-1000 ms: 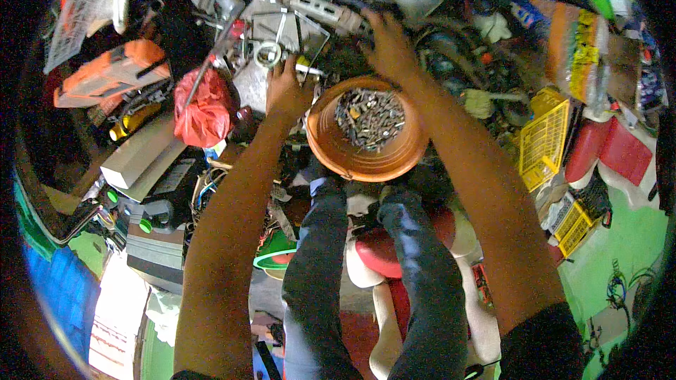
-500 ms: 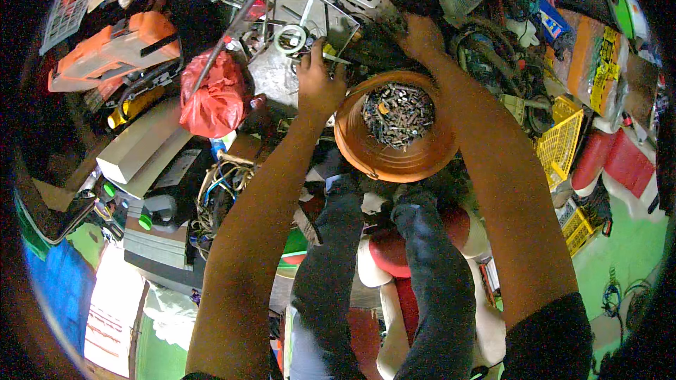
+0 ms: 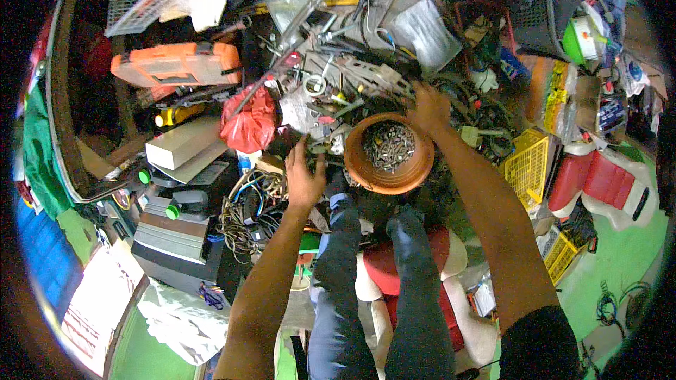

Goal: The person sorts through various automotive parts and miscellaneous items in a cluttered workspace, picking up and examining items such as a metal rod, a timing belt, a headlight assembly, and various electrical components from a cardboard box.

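My left hand [image 3: 305, 177] is open, fingers apart, beside a loose heap of metal tools and parts [image 3: 331, 95], left of a terracotta-coloured pot [image 3: 389, 178] that holds several small metal fasteners. At the pot's upper right, my right hand [image 3: 429, 109] reaches to the edge of the heap with loosely bent fingers apart; whether its fingertips touch the metal is unclear. A knotted red plastic bag [image 3: 250, 123] lies above and left of my left hand, with a long metal rod across it.
An orange case [image 3: 176, 63], a pale long box [image 3: 179, 144] and tangled cables [image 3: 250, 207] crowd the left. A yellow crate [image 3: 528, 165] and red-and-white padded pieces [image 3: 602, 183] are at right. My legs [image 3: 338, 260] extend below the pot, over a red cushioned piece [image 3: 436, 246].
My left hand has moved down, away from the white ring in the heap. My right hand stays by the pot's upper right. The view has shifted, showing more clutter beyond the heap.
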{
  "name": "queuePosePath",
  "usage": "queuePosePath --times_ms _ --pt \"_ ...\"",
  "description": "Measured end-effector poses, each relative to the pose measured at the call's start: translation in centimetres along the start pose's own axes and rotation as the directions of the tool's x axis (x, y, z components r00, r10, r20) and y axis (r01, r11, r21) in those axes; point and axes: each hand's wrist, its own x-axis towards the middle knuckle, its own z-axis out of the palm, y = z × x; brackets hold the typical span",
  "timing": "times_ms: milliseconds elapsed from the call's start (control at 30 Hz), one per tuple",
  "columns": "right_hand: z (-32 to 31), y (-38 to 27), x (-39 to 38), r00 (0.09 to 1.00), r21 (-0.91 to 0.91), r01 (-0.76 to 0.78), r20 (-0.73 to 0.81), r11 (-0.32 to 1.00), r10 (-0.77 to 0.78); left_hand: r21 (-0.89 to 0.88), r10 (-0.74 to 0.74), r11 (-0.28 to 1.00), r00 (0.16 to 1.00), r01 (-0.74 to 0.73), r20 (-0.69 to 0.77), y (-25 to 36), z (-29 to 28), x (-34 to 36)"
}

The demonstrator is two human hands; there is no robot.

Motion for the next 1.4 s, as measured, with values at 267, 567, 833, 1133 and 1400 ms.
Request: queuePosePath --times_ms 267,567,833,1133,1400 --pt "-7.2 4.8 -14.2 0.940 0.308 0.087 -0.340 0.947 0.024 -0.080 -0.084 0.994 0.994 0.078 -0.071 6.6 -6.4 -9.3" --pt "-24.7 -2.1 -38.5 0.874 0.717 0.321 -0.476 0.619 0.098 -0.625 -0.013 0.739 0.933 0.251 0.360 32.1 -16.8 -17.0" --pt "-39.0 -3.8 -46.1 0.888 0.832 0.452 -0.455 0.322 -0.070 -0.751 -0.178 0.660 0.974 0.012 -0.140 49.8 -24.5 -24.9" --pt "-46.7 -5.3 -49.5 0.843 0.834 0.536 -0.522 0.131 -0.129 -0.666 -0.047 0.662 0.868 -0.344 -0.495 53.4 -27.8 -27.7" --pt "-51.6 -7.5 -52.5 0.717 0.754 0.656 -0.630 -0.016 -0.298 -0.659 -0.051 0.593 0.795 -0.463 -0.605 55.0 -31.0 -29.6"
